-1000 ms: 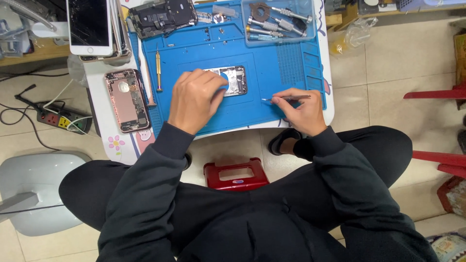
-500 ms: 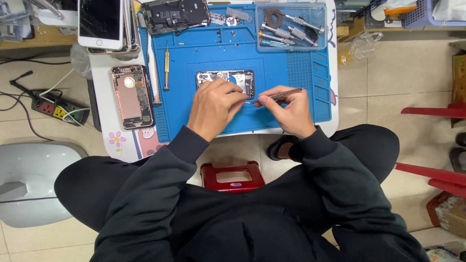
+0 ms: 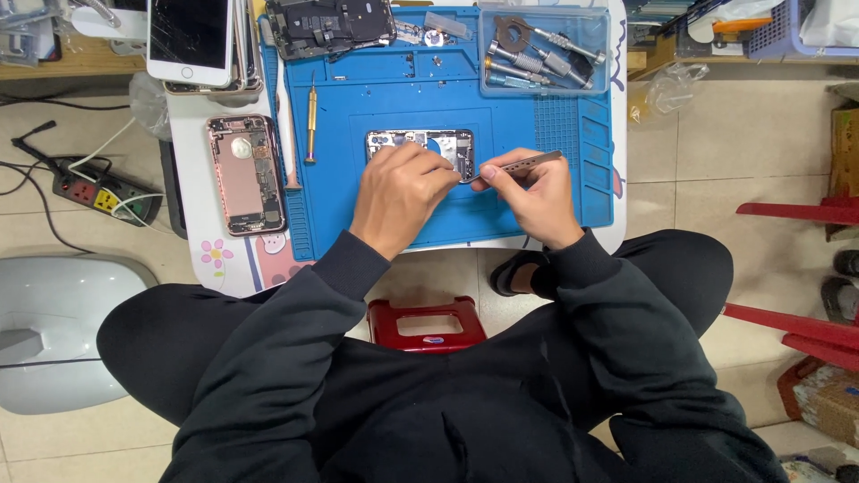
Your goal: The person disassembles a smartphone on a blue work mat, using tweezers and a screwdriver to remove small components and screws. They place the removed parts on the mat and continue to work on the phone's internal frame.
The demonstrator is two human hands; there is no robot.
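An opened phone body (image 3: 420, 143) lies on the blue work mat (image 3: 394, 210). My left hand (image 3: 398, 192) rests on its lower part and holds it down, covering most of it. My right hand (image 3: 528, 192) pinches metal tweezers (image 3: 514, 165), whose tip points left at the phone's right edge, close to my left fingertips.
A pink opened phone shell (image 3: 246, 174) lies left of the mat. A brass screwdriver (image 3: 310, 121) lies on the mat. A clear tray (image 3: 541, 49) with several tools sits at top right. A white phone (image 3: 192, 40), a dark phone assembly (image 3: 327, 25), a power strip (image 3: 107, 192) and a red stool (image 3: 427, 324) are around.
My right hand has moved left with the tweezers, from the mat's right side to the phone's edge. My left hand stays on the phone. The view has shifted slightly.
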